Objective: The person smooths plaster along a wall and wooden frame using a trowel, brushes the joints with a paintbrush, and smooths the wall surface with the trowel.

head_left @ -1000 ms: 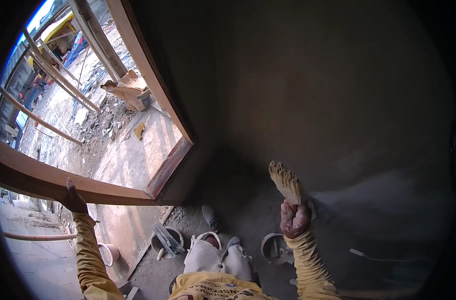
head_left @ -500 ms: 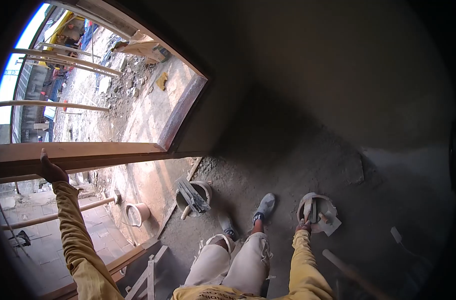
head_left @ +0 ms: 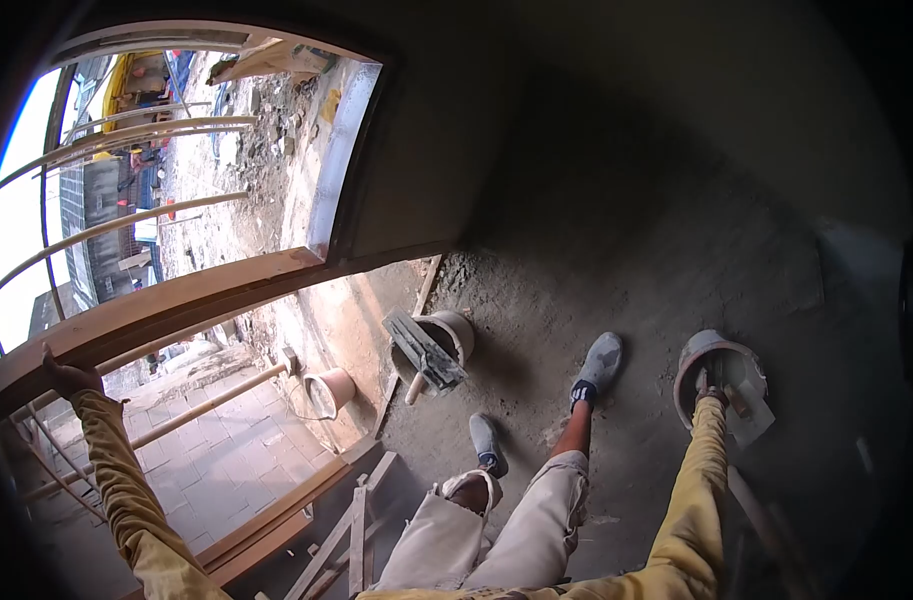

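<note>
Left hand point(head_left: 66, 380): closed on the wooden window frame point(head_left: 176, 300), at its lower edge. Right hand point(head_left: 711, 393): reaches into 1 mortar pan point(head_left: 688, 362) on the floor point(head_left: 626, 280); grip unclear. 1 bucket point(head_left: 458, 328) stands by the wall.

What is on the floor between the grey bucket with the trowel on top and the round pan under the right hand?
In the head view, only the grey shoe stands between the grey bucket and the round pan; the remaining floor is bare.
</note>
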A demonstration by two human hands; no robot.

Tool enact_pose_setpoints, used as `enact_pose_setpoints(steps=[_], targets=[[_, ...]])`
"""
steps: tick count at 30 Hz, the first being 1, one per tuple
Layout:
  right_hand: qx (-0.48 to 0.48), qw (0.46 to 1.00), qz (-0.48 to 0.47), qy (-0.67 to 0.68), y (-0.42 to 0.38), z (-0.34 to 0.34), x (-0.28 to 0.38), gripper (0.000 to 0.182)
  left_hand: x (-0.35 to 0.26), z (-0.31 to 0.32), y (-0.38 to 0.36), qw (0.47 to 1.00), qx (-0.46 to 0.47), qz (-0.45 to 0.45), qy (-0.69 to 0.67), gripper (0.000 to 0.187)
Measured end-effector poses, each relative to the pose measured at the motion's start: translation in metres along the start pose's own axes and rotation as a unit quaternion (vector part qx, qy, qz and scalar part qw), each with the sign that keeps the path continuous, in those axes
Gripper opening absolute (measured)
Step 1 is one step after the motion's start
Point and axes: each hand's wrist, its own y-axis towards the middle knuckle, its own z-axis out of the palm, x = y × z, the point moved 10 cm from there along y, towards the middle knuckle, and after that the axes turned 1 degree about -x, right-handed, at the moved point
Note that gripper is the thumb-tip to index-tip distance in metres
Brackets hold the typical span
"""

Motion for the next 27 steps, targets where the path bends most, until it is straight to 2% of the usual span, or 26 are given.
enact_pose_setpoints(steps=[1, 4, 8, 10, 11, 13, 14, 16, 17, 18, 19, 20, 23, 24, 25, 26, 27], targets=[[0.001, 1.000, 0.006, 0.007, 0.002, 0.005, 0.003, 0.039, -0.012, -0.006, 0.003, 0.998, -0.014, 0.047, 0.045, 0.060], [0.005, 0.999, 0.025, 0.031, 0.004, 0.019, 0.004, 0.039, 0.007, 0.006, -0.001, 0.999, 0.016, -0.047, 0.011, 0.061], [-0.023, 0.995, 0.045, 0.081, -0.015, 0.029, -0.010, 0.039, 0.007, 0.003, -0.003, 0.999, 0.007, -0.046, -0.007, 0.065], [-0.083, 0.989, 0.019, 0.124, -0.039, 0.033, -0.025, 0.039, 0.011, 0.005, -0.003, 0.999, -0.001, -0.049, -0.011, 0.066], [-0.121, 0.983, -0.008, 0.140, -0.051, 0.034, -0.030, 0.039, 0.040, 0.017, -0.008, 0.972, 0.007, -0.168, -0.166, 0.065], [-0.118, 0.974, 0.011, 0.191, -0.105, 0.014, -0.034, 0.037, 0.059, 0.026, -0.015, 0.909, 0.015, -0.280, -0.308, 0.065], [-0.116, 0.976, 0.007, 0.186, -0.123, 0.017, -0.034, 0.037, 0.031, 0.009, -0.006, 0.972, 0.016, -0.178, -0.154, 0.065], [-0.212, 0.950, -0.031, 0.225, -0.150, 0.002, -0.041, 0.034, 0.005, 0.001, 0.000, 0.998, 0.011, -0.058, -0.030, 0.064], [-0.213, 0.951, -0.033, 0.221, -0.150, 0.005, -0.041, 0.034, -0.009, -0.004, 0.000, 0.999, -0.003, 0.001, 0.034, 0.064], [-0.167, 0.973, -0.020, 0.155, -0.148, 0.021, -0.039, 0.033, -0.003, -0.001, 0.001, 0.999, 0.007, -0.035, 0.002, 0.064], [-0.122, 0.989, -0.006, 0.088, -0.147, 0.034, -0.041, 0.033, -0.005, -0.002, 0.000, 1.000, 0.002, -0.030, 0.008, 0.063], [-0.123, 0.989, -0.007, 0.083, -0.149, 0.032, -0.044, 0.033, -0.011, -0.006, 0.000, 1.000, -0.003, -0.026, 0.013, 0.063], [-0.157, 0.970, 0.002, 0.187, -0.161, 0.031, -0.047, 0.037, -0.028, -0.016, 0.004, 0.999, -0.016, 0.016, 0.027, 0.062], [-0.214, 0.945, -0.002, 0.246, -0.164, 0.034, -0.053, 0.041, -0.028, -0.017, 0.005, 0.999, -0.014, 0.031, 0.029, 0.062], [-0.215, 0.946, 0.001, 0.244, -0.162, 0.047, -0.052, 0.041, -0.023, -0.015, 0.003, 1.000, -0.013, 0.015, 0.020, 0.061], [-0.213, 0.919, -0.027, 0.330, -0.161, 0.057, -0.048, 0.041, -0.022, -0.012, 0.001, 1.000, -0.014, 0.007, 0.012, 0.061], [-0.148, 0.845, -0.008, 0.514, -0.161, 0.074, -0.041, 0.038, -0.021, -0.010, -0.001, 1.000, -0.014, -0.001, 0.004, 0.061]])
